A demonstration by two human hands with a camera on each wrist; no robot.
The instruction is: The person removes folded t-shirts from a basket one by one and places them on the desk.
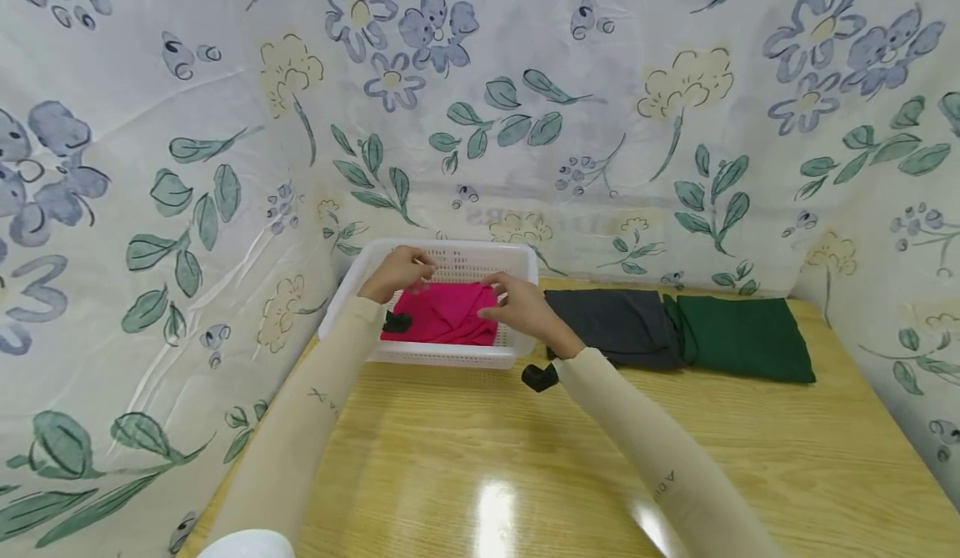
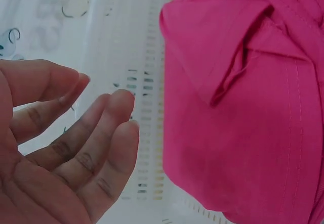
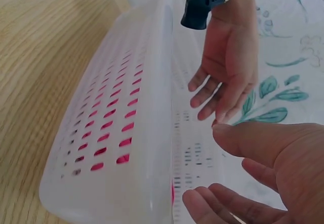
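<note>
A folded bright pink cloth (image 1: pixel 450 312) lies inside a white perforated plastic basket (image 1: pixel 442 356). One loose corner of the pink cloth (image 2: pixel 243 123) is turned over on top, as the left wrist view shows. Over the basket's left side hovers my left hand (image 1: pixel 402 273), its fingers loosely bent and apart from the cloth. My right hand (image 1: pixel 522 306) is above the basket's right rim, thumb and fingers spread with nothing between them. In the right wrist view, both the left hand (image 3: pixel 230 67) and the right hand (image 3: pixel 273 173) are free of any cloth.
Right of the basket lies a folded dark grey cloth (image 1: pixel 615 329), with a folded dark green cloth (image 1: pixel 742 337) beside it. All stand on a wooden table (image 1: pixel 450 441). A floral curtain (image 1: pixel 480 183) hangs close behind and along the left.
</note>
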